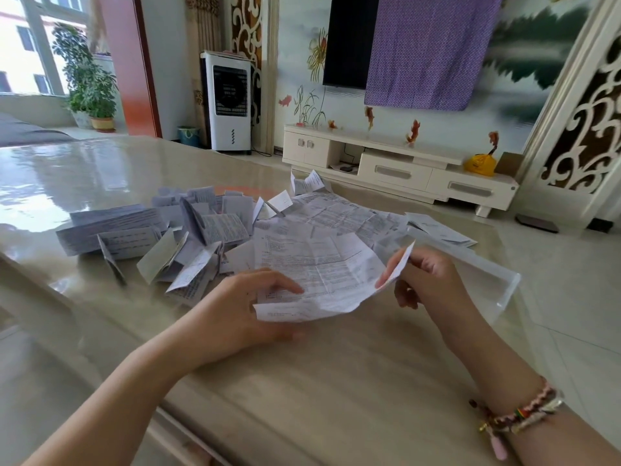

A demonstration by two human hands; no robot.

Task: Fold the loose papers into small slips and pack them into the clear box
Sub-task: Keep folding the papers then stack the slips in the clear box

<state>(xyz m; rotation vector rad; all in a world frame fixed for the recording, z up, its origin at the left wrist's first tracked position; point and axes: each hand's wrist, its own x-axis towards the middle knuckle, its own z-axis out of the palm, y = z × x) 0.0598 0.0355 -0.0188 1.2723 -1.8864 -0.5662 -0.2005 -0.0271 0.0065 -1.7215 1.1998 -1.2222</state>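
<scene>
slips [188,237] left on table [302,381] | loose papers [339,213] centre | clear box [470,274] right

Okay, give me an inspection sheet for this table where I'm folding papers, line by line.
Surface: glossy beige table, reflecting window light.
Job's things: creased printed sheet in both hands; more unfolded sheets behind it; folded slips heaped to the left; stack of slips at far left; clear box at the right, contents not discernible.
Clutter: nothing seen.
Hands: left hand holds the sheet's left edge; right hand pinches its right corner.
Cables: a cord at the TV cabinet; none on the table.
Surroundings: air cooler, potted plants, cloth-covered television.
</scene>
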